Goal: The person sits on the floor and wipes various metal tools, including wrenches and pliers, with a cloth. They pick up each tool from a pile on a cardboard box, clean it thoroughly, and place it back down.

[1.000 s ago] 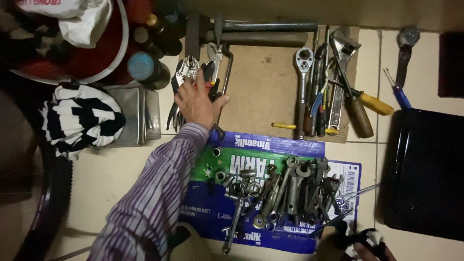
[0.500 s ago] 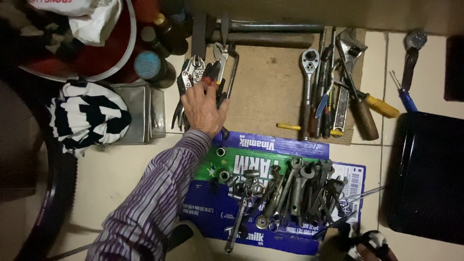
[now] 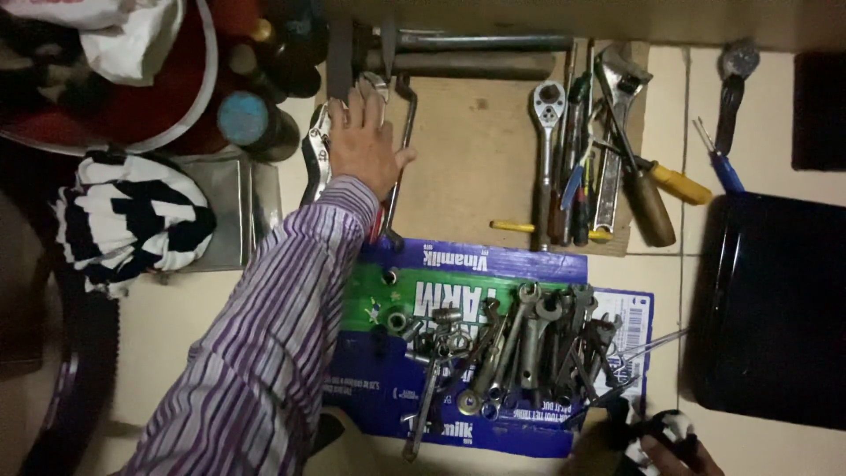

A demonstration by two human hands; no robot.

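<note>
One hand working: my left hand (image 3: 363,145) flat, fingers spread over pliers (image 3: 319,150) at board (image 3: 467,150) left edge; pressing, not gripping. Right hand (image 3: 674,449) at bottom edge, around dark thing, grip unclear. Ratchet (image 3: 548,132), screwdrivers (image 3: 656,189) already lined on board's right. Wrench pile (image 3: 520,344) on blue carton (image 3: 493,264) looks unsorted: most work left.

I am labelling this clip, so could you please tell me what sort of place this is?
Probably a home or small repair workshop, worked on the tiled floor: wrenches heaped on flattened cardboard, a ratchet and screwdrivers on a board, and the left hand on pliers.
</note>
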